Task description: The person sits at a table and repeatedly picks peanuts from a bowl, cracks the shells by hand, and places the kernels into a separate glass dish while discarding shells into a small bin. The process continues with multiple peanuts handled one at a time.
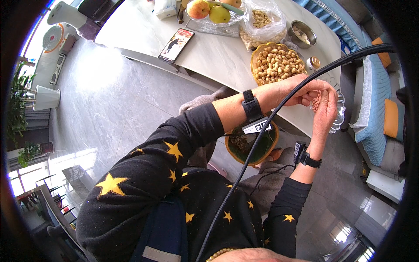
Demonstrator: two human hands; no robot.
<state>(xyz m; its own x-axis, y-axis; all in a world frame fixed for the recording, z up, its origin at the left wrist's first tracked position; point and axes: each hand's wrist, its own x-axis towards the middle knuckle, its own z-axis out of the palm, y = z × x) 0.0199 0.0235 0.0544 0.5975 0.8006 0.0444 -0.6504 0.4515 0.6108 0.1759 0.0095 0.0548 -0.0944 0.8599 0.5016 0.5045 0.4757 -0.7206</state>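
Observation:
My left hand [306,90] reaches across the table edge with curled fingers. My right hand [327,103] meets it fingertip to fingertip, its thumb and fingers bent together. Anything pinched between them is hidden by the fingers. Beneath both hands, shelled pinkish peanut kernels [316,102] show in a clear scalloped dish [340,114]. Just beyond my left wrist stands a yellow scalloped basket [254,62] heaped with unshelled peanuts [278,64]. Below my forearm, on the floor side, a round bin [250,160] with a yellow-brown rim holds brown scraps that look like shells.
On the pale marbled table [212,62] lie a lit smartphone [176,45], a fruit bowl [226,21], a plastic bag of peanuts [263,29], a steel bowl [306,28] and a small can [313,62]. A black cable [278,108] crosses the view. A sofa [376,108] stands at right.

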